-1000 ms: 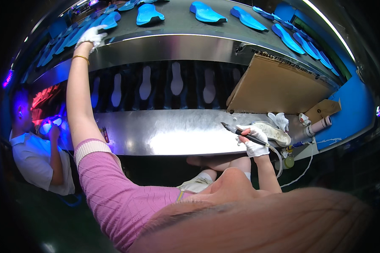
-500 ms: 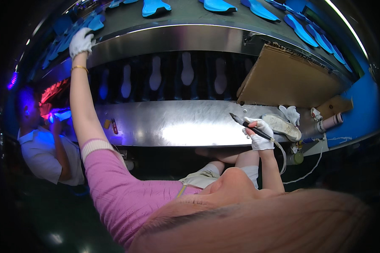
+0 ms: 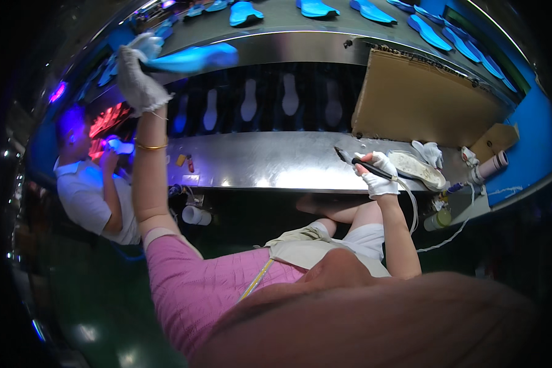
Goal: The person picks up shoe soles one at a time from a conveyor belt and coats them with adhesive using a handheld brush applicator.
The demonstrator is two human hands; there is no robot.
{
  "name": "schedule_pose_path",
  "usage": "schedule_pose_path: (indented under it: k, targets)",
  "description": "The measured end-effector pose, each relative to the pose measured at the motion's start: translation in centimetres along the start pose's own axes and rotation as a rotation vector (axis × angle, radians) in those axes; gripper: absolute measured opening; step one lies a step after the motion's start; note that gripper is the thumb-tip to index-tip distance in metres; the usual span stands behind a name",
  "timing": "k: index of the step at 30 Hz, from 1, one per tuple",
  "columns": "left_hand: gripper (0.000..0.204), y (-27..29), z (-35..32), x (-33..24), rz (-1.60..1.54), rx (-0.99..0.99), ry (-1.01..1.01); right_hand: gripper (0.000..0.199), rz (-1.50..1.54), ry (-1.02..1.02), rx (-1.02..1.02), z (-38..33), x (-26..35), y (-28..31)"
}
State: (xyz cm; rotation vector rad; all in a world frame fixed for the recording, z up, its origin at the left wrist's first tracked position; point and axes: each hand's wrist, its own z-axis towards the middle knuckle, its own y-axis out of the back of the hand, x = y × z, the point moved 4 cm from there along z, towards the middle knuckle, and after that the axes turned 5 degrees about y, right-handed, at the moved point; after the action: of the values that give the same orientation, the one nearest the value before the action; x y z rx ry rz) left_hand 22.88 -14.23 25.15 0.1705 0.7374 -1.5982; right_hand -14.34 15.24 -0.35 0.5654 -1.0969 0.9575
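Note:
My left hand (image 3: 140,80), in a white glove, is raised in front of the belt at the left. Its fingers grip one end of a bright blue shoe sole (image 3: 196,59), which points right and is slightly blurred. At the right, above the steel ledge (image 3: 264,161), my right hand (image 3: 379,175) wears a white glove with bare fingertips. It is closed around a black glue brush (image 3: 373,167) whose tip points up and left. A pale tube (image 3: 414,205) runs from the brush's back end. Beside that hand lies a worn whitish sole-shaped piece (image 3: 418,170).
Several blue soles (image 3: 374,12) lie on the dark belt (image 3: 282,23). Below it, pale sole shapes (image 3: 249,101) show in a dark strip. A cardboard sheet (image 3: 429,98) leans at the right near a crumpled glove (image 3: 429,153). A co-worker (image 3: 95,190) sits at the left.
My left hand has come off the belt's left end, nearer to me, and now carries a blue sole. My right hand still holds the brush over the ledge. The view has shifted slightly.

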Motion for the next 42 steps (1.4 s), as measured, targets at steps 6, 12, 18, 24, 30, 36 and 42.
schedule_pose_path:
  k: [6, 12, 18, 24, 30, 36, 42]
  targets:
    - [0.054, -8.0, -15.9, 3.3, -0.889, 0.925, 1.014, 0.022, 0.028, -0.03, -0.027, -2.4, -1.0, 0.8]
    - [0.07, -9.3, -36.0, 2.4, -1.153, 0.548, 1.902, 0.02, 0.173, -0.055, -0.073, -3.2, 2.4, 2.0]
    - [0.081, -10.1, -39.8, 0.8, -1.141, 0.474, 1.909, 0.021, 0.116, -0.089, 0.047, -1.3, 2.8, -0.4]
    - [0.075, -11.3, -40.3, 1.0, -1.15, 0.394, 1.779, 0.017, 0.178, -0.085, -0.085, 0.6, 1.5, -1.8]
    - [0.071, -10.9, -41.4, 3.9, -0.746, 0.386, 1.669, 0.025, -0.02, 0.098, 0.009, -0.3, 2.2, -4.5]
    - [0.079, -9.3, -40.8, 5.1, -0.819, 0.348, 1.847, 0.025, -0.059, 0.039, -0.031, -0.7, 1.4, -4.4]
    - [0.088, -9.4, -39.7, 4.6, -0.77, 0.417, 1.879, 0.02, -0.051, -0.087, 0.227, -2.7, 0.8, -5.1]
